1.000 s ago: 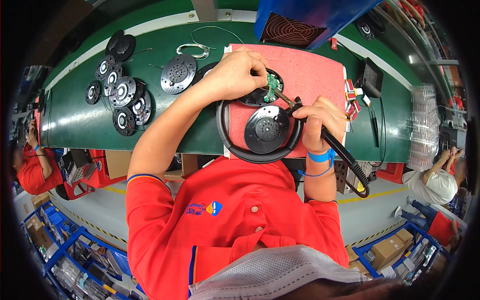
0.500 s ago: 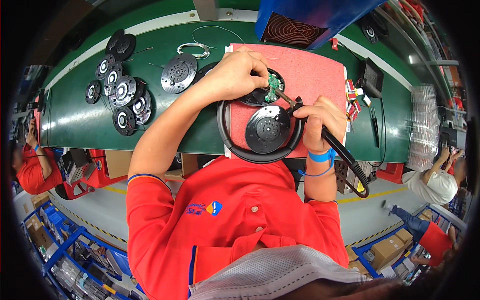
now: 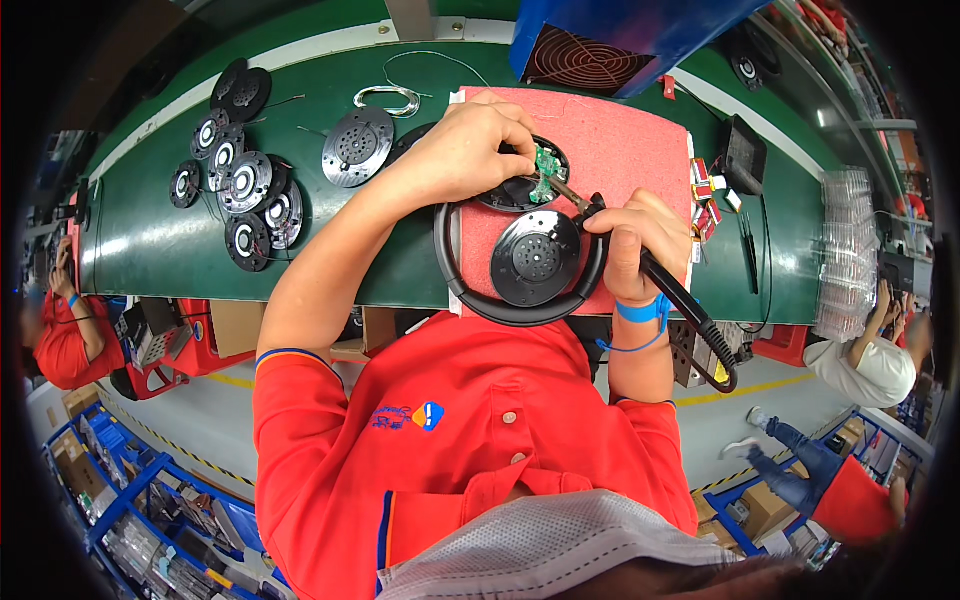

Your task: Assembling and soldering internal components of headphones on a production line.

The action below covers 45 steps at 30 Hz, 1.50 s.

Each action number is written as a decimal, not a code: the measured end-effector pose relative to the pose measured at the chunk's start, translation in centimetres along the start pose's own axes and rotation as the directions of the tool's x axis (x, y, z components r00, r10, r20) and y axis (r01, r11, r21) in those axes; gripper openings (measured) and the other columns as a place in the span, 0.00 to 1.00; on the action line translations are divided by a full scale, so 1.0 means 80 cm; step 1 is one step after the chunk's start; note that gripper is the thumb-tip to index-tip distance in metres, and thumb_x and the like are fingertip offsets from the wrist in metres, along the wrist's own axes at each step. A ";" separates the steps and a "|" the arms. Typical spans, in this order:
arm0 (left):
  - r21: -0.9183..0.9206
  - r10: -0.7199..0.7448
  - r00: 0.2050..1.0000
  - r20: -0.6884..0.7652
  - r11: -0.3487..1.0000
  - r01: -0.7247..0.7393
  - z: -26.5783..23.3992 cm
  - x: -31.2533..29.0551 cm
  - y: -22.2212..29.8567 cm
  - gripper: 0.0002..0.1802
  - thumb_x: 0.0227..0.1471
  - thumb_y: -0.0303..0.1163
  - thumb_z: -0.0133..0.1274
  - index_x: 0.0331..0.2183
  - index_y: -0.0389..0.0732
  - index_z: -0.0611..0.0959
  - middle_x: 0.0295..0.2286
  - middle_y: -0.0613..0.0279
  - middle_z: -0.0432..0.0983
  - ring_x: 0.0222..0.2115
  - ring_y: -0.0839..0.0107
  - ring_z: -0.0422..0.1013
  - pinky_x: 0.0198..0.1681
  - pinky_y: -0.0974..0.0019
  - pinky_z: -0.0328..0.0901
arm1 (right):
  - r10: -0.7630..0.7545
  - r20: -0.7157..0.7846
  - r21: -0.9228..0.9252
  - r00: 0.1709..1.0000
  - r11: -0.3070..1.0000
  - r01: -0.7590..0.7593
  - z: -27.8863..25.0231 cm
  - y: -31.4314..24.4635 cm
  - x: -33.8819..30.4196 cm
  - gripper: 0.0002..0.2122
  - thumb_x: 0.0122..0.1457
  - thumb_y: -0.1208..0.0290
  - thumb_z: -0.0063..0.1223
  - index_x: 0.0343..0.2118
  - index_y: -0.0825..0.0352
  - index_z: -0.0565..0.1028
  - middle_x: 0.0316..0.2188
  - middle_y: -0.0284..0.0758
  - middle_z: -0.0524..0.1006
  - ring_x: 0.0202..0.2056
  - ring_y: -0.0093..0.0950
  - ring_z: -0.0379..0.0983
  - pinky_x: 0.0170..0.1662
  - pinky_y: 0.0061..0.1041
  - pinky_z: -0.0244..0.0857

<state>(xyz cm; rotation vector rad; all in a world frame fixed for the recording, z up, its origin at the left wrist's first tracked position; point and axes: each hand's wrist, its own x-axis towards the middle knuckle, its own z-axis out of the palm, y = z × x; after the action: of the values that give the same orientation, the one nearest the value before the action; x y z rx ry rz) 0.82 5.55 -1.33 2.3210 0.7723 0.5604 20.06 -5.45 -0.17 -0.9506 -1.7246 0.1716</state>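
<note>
My right hand grips a soldering iron. Its metal tip reaches a small green circuit board in the open black ear cup of a headphone. Beside that board, my left hand is closed in a pinch; what the fingertips hold is too small to make out. The black headband curves round on the near side. Within its curve lies a round black speaker plate with small holes. All this rests on a pink foam mat.
Several round speaker plates lie on the green table at left, and another near a wire coil. A blue fan box stands behind. Small red-and-white boxes, tweezers and stacked clear trays are at right.
My right hand and the soldering iron have shifted very slightly; the left hand stays at the circuit board. A person in red at the lower right has moved further into view.
</note>
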 end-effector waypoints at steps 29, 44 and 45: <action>0.003 0.024 1.000 0.007 1.000 -0.024 -0.001 0.001 -0.002 0.06 0.41 0.28 0.59 0.26 0.37 0.83 0.35 0.59 0.76 0.40 0.61 0.69 0.46 0.63 0.62 | -0.001 0.005 0.007 1.000 1.000 0.001 0.000 0.002 -0.001 0.18 0.61 0.64 0.45 0.18 0.70 0.75 0.12 0.32 0.70 0.14 0.24 0.58 0.17 0.24 0.49; 0.063 0.047 0.998 -0.036 0.997 -0.045 0.000 -0.002 0.003 0.06 0.40 0.28 0.59 0.24 0.37 0.83 0.35 0.57 0.76 0.41 0.59 0.68 0.47 0.60 0.61 | 0.011 0.003 0.013 1.000 1.000 -0.011 -0.002 -0.001 0.000 0.19 0.61 0.63 0.45 0.18 0.70 0.75 0.11 0.32 0.68 0.13 0.24 0.58 0.17 0.24 0.48; 0.077 0.062 0.997 -0.045 0.995 -0.058 0.000 -0.002 0.003 0.06 0.40 0.28 0.59 0.24 0.37 0.83 0.35 0.57 0.76 0.41 0.59 0.68 0.48 0.60 0.60 | 0.009 0.014 0.013 1.000 1.000 -0.009 -0.002 -0.001 0.000 0.19 0.61 0.63 0.45 0.18 0.70 0.75 0.11 0.32 0.69 0.13 0.24 0.58 0.17 0.24 0.48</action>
<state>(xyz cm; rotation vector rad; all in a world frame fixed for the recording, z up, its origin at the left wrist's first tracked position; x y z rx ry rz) 0.80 5.27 -1.21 2.4145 0.7600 0.6248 20.15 -5.53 -0.05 -0.9496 -1.7307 0.1952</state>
